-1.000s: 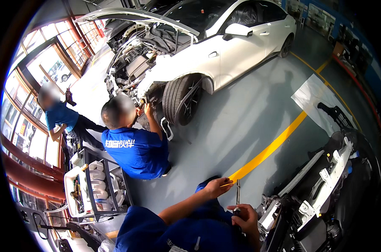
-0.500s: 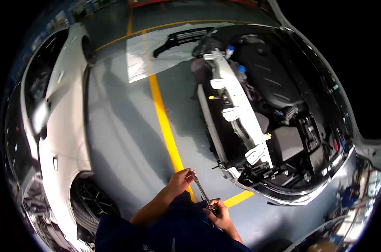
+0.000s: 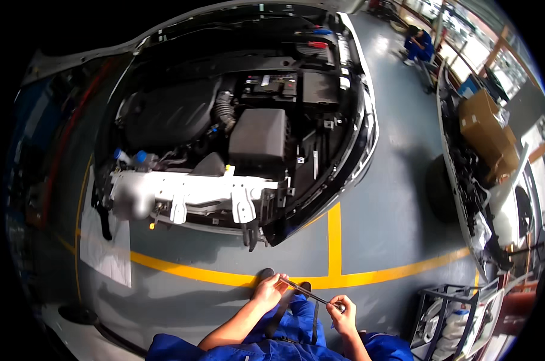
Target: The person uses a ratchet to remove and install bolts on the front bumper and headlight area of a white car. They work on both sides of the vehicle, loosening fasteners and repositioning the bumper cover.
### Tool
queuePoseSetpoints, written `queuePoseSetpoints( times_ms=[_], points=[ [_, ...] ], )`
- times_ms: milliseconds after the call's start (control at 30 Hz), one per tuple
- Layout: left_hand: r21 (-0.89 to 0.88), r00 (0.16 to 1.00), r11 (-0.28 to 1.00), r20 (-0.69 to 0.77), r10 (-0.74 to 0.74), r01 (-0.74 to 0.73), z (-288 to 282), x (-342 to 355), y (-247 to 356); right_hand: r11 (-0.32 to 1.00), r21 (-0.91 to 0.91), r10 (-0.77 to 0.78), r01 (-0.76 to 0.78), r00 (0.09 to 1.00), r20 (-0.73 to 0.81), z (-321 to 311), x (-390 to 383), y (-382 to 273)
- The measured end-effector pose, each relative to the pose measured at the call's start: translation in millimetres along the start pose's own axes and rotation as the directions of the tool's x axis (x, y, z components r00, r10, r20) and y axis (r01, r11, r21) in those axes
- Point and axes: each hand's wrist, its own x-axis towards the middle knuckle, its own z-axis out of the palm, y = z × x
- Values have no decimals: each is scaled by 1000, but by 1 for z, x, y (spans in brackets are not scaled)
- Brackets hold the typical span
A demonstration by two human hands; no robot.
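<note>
A slim metal ratchet wrench with a long shaft (image 3: 307, 292) spans my two hands, slanting down from left to right in front of my body. Around its upper left end close the fingers of my left hand (image 3: 270, 293). My right hand (image 3: 343, 315) grips the thicker, darker end, part of which the fingers hide. Beyond my hands is the open front of a car, with a white metal crossbeam (image 3: 206, 189) exposed, a black engine cover (image 3: 173, 114) and a grey box (image 3: 257, 133) behind it. Neither hand touches the car.
A white sheet (image 3: 107, 249) lies on the floor at left. Yellow lines (image 3: 206, 275) mark the floor. At right stand a metal rack (image 3: 444, 310) and a cardboard box (image 3: 486, 123) among car parts. A person in blue (image 3: 418, 45) crouches at far right.
My view and body have turned right, so the open car now lies straight ahead and the white car at left is mostly out of view. Both hands keep the ratchet wrench.
</note>
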Motion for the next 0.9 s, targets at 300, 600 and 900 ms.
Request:
queuePoseSetpoints(
  times_ms=[300, 600, 900],
  points=[
    [409, 882, 908, 456, -117, -91, 27, 172, -47, 539, 840, 254, 64, 939, -234, -12, 79, 189],
    [186, 448, 837, 891, 77, -515, 15, 321, -112, 61, 930, -72, 361, 931, -357, -2, 230, 367],
    [26, 391, 789, 879, 274, -613, -32, 364, -96, 231, 811, -446, 537, 799, -402, 14, 255, 414]
  ],
)
